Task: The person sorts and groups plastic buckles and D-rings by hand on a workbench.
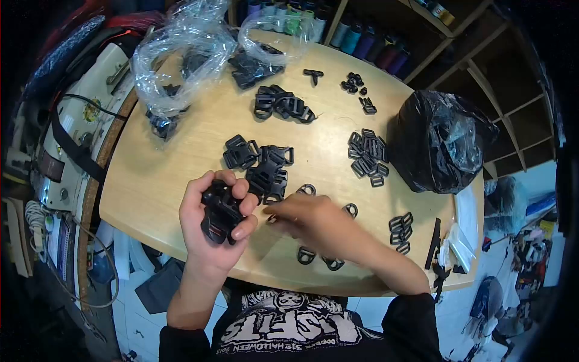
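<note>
My left hand [214, 226] is closed around several black plastic buckles [222, 211], held above the table's near edge. My right hand [307, 220] is blurred by motion and reaches left across the table toward the left hand. Its fingers look pinched together, with a small dark piece [272, 218] at the fingertips that I cannot make out clearly. Just beyond the hands lies a pile of black side-release buckles [268, 172]. Black D-shaped rings lie around the right hand, one ring [306, 256] below it and another ring [350, 210] beyond the wrist.
On the wooden table [329, 151] are more buckles [283, 104], strap sliders [368, 154], further sliders [401, 232] and small black parts [352, 82]. A black plastic bag [443, 142] stands at right, clear plastic bags [181, 60] at back left. A sewing machine [90, 120] flanks the left.
</note>
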Tool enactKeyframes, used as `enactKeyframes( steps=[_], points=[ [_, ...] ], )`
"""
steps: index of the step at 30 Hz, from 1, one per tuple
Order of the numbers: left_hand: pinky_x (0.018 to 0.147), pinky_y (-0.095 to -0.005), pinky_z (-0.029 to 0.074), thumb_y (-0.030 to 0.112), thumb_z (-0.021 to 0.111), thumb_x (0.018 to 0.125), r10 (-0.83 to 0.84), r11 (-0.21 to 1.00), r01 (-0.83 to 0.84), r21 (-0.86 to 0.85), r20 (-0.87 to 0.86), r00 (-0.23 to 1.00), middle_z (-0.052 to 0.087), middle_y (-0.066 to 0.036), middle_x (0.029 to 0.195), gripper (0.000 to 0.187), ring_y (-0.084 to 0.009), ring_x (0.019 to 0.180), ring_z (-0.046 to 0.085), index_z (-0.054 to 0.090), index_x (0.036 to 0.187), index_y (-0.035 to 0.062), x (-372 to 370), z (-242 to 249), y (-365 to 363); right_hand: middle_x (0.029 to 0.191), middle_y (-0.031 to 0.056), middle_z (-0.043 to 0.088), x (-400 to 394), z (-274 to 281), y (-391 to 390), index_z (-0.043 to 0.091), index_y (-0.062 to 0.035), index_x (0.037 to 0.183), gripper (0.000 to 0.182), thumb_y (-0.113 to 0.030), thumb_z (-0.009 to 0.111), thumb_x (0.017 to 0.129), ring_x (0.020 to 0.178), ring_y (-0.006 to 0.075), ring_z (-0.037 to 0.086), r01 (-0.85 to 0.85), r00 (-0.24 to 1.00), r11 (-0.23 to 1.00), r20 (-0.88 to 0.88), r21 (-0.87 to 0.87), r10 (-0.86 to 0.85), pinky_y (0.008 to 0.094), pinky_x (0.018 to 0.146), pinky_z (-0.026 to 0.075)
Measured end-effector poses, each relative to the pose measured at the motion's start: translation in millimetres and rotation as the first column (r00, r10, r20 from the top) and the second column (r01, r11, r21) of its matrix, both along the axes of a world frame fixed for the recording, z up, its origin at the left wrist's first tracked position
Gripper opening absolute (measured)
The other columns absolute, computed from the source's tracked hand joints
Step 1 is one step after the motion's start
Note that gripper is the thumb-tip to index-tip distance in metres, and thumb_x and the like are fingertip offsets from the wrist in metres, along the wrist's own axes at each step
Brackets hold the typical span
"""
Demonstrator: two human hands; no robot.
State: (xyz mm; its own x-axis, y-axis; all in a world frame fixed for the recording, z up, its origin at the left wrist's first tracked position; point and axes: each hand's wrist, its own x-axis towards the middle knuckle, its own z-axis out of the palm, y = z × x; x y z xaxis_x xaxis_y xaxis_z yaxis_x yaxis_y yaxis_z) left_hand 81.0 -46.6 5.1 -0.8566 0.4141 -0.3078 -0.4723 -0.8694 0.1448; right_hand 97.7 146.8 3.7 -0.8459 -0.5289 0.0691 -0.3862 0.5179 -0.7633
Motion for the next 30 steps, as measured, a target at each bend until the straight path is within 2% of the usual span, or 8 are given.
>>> enactKeyframes(
  steps=[5,11,12,17,19,25,29,30],
  points=[
    [0.034,-0.0255,0.042,0.025,0.043,0.094,-0.043,0.997,0.042,-0.061,-0.016,0.999,0.049,-0.007,0.078,0.022,-0.0176,0.065,0.051,0.051,0.088,0.0053,-7,-10,15,0.092,0.0155,0.067,4,28,64,0.063,-0.0022,0.111,0.027,-0.01,0.063,0.085,0.077,0.0212,0.066,0.294,0.898,0.956,0.34,0.004,-0.278,0.0307,0.067,0.051],
    [0.038,-0.0275,0.043,0.029,0.045,0.093,-0.172,0.982,0.175,-0.072,0.045,0.984,0.052,-0.008,0.08,0.027,-0.0205,0.068,0.052,0.055,0.089,0.0045,-10,-15,48,0.092,0.0135,0.065,29,12,81,0.061,-0.0034,0.113,0.029,-0.012,0.064,0.085,0.081,0.0314,0.064,0.169,0.982,0.961,0.044,0.218,-0.183,0.0359,0.071,0.051],
    [0.039,-0.0278,0.043,0.03,0.045,0.093,-0.197,0.979,0.198,-0.053,0.01,0.98,0.053,-0.009,0.081,0.028,-0.0213,0.07,0.052,0.056,0.089,0.0043,-11,-18,52,0.093,0.0122,0.063,32,12,77,0.062,-0.0037,0.111,0.03,-0.015,0.066,0.084,0.079,0.0306,0.063,0.244,0.969,0.944,-0.083,0.222,-0.231,0.0359,0.069,0.051],
    [0.04,-0.0278,0.044,0.03,0.046,0.092,-0.23,0.971,0.229,-0.065,-0.007,0.973,0.055,-0.009,0.081,0.028,-0.0226,0.074,0.054,0.057,0.089,0.0041,-10,-18,68,0.09,0.0119,0.062,33,39,61,0.063,-0.0034,0.105,0.028,-0.015,0.071,0.081,0.073,0.0248,0.062,0.409,0.911,0.907,-0.09,0.102,-0.401,0.0328,0.065,0.051],
    [0.045,-0.029,0.045,0.034,0.043,0.091,-0.244,0.963,0.24,-0.123,-0.016,0.97,0.059,-0.009,0.081,0.033,-0.0225,0.076,0.06,0.056,0.09,0.0046,-10,-16,74,0.09,0.0117,0.061,35,43,53,0.064,-0.003,0.103,0.029,-0.014,0.074,0.078,0.075,0.0241,0.062,0.355,0.892,0.93,-0.262,-0.1,-0.369,0.0322,0.064,0.05],
    [0.055,-0.0283,0.048,0.036,0.04,0.092,-0.277,0.945,0.277,-0.175,0.026,0.961,0.064,-0.009,0.087,0.037,-0.0206,0.076,0.062,0.059,0.099,0.0049,-9,-18,81,0.085,0.0105,0.056,21,29,29,0.063,-0.0043,0.098,0.024,-0.01,0.072,0.076,0.072,0.025,0.061,0.471,0.782,0.882,-0.462,-0.001,-0.418,0.0341,0.061,0.05],
    [0.053,-0.0292,0.047,0.035,0.038,0.093,-0.235,0.942,0.219,-0.253,-0.034,0.971,0.065,-0.009,0.087,0.036,-0.018,0.075,0.062,0.059,0.098,0.0049,-6,-22,83,0.074,0.0079,0.058,14,22,33,0.063,-0.0008,0.094,0.018,-0.009,0.069,0.08,0.059,0.0186,0.059,0.467,0.821,0.883,-0.343,-0.057,-0.456,0.0292,0.053,0.048],
    [0.049,-0.0268,0.046,0.034,0.041,0.092,-0.214,0.94,0.207,-0.272,0.002,0.977,0.064,-0.007,0.084,0.034,-0.0171,0.07,0.062,0.059,0.096,0.0055,-5,-18,85,0.071,0.006,0.059,13,23,35,0.063,-0.0002,0.093,0.016,-0.01,0.069,0.081,0.059,0.0144,0.057,0.523,0.839,0.842,-0.094,-0.133,-0.536,0.0266,0.052,0.046]
  ],
)
